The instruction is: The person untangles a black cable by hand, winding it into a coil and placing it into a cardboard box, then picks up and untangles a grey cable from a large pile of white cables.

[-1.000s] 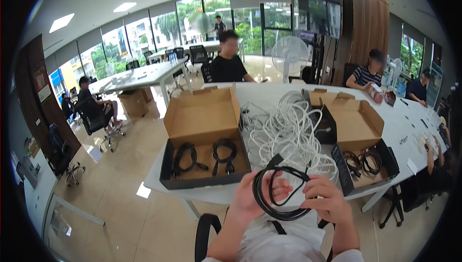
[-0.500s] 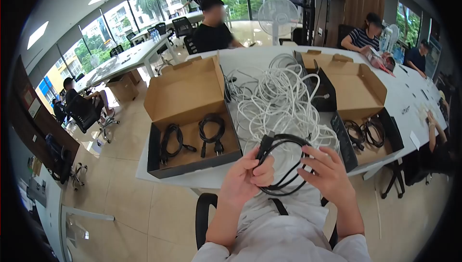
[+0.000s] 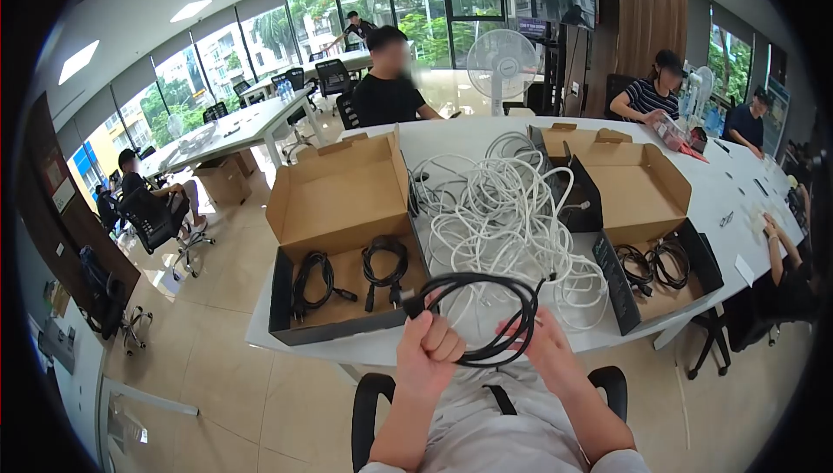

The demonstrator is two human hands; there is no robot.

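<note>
My left hand (image 3: 427,350) is closed round one side of a coiled black power cord (image 3: 531,299), with a plug end sticking out above the thumb. My right hand (image 3: 555,358) is at the coil's right side, its fingers loosely spread and partly hidden behind the loops. A short cord end points up near that hand. Beyond lies a big tangle of white cables (image 3: 495,204) on the table. Left of it, an open cardboard box (image 3: 334,191) holds two coiled black cords (image 3: 314,286). Another open box (image 3: 646,182) on the right holds more coiled black cords (image 3: 668,265).
The white table (image 3: 711,187) curves away to the right, where people (image 3: 659,87) sit working. Another person (image 3: 386,82) sits across, near a standing fan (image 3: 501,69). A dark box (image 3: 577,182) stands behind the tangle. Chair armrests (image 3: 371,395) flank my lap.
The coil has turned and now lies flatter and lower, its plug end pointing left. Both hands have come down nearer my lap, and my right hand has shifted behind the loops.
</note>
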